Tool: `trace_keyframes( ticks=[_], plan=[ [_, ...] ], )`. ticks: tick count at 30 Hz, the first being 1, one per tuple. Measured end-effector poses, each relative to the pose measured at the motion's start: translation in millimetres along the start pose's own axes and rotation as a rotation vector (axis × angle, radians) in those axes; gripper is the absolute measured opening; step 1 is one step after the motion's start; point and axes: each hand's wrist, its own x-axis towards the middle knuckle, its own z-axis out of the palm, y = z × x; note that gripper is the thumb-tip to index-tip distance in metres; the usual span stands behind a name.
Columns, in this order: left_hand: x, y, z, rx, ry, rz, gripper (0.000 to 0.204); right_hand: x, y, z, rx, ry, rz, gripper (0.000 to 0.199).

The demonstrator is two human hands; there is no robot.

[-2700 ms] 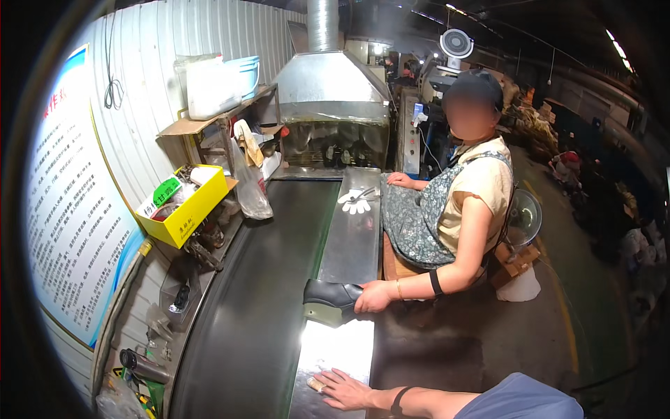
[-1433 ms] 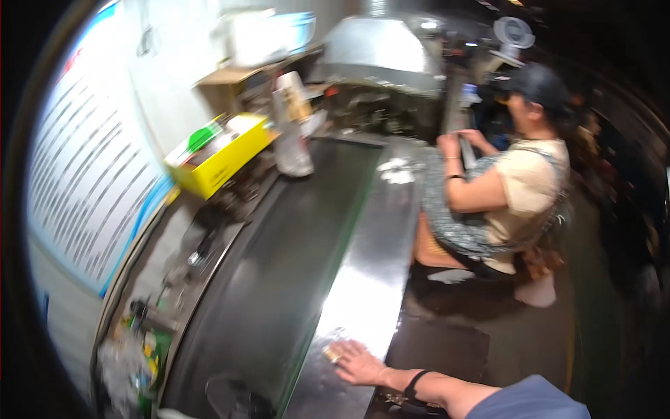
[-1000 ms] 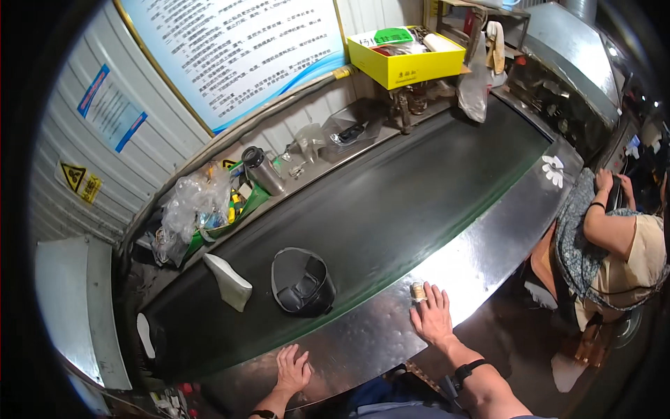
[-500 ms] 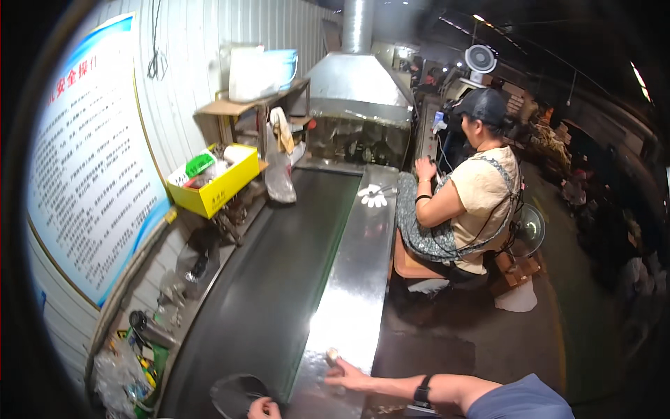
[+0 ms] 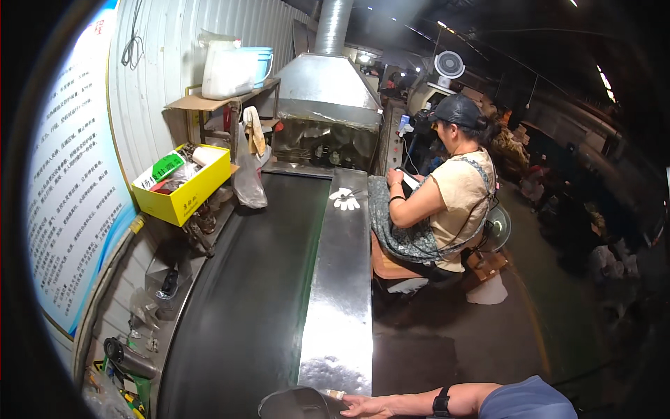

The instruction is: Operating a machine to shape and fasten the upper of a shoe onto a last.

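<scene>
My right hand (image 5: 368, 406) lies at the bottom edge on the steel side rail (image 5: 340, 293) of a black conveyor belt (image 5: 255, 293). Its fingers are stretched out flat and reach the rim of a dark rounded piece (image 5: 293, 405) lying on the belt. A small pale bit (image 5: 333, 394) sits at the fingertips. A black watch (image 5: 440, 403) is on that wrist, and a blue sleeve (image 5: 523, 399) covers the arm behind it. My left hand is out of the picture.
A seated person (image 5: 453, 202) in a cap works at the rail's far right. White gloves (image 5: 344, 199) lie on the rail. A metal hood (image 5: 326, 105) closes the belt's far end. A yellow box (image 5: 183, 185), hanging plastic bag (image 5: 249, 183) and wall poster (image 5: 66, 181) line the left.
The view swung from looking down at the belt back along its length. My left hand, earlier on the dark piece, has dropped out of view. The dark piece now lies by my right hand.
</scene>
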Motion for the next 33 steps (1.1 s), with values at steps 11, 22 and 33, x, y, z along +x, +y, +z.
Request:
trace_keyframes(
  ticks=[11,22,33],
  plan=[
    [-58.4,-51.1,-3.3,-0.065,-0.284,-0.099,0.136,-12.7,2.8,-30.4,0.062,-0.043,-0.044,0.101],
    [-265.9,29.9,-198.6,0.213,0.078,1.073,0.076,-55.3,-33.8,-12.8,-0.004,0.019,-0.111,0.095],
    [-430.1,25.3,-108.0,-0.195,0.071,1.764,0.036,-20.8,-50.6,-59.6,0.085,-0.09,-0.17,0.078]
  ],
)
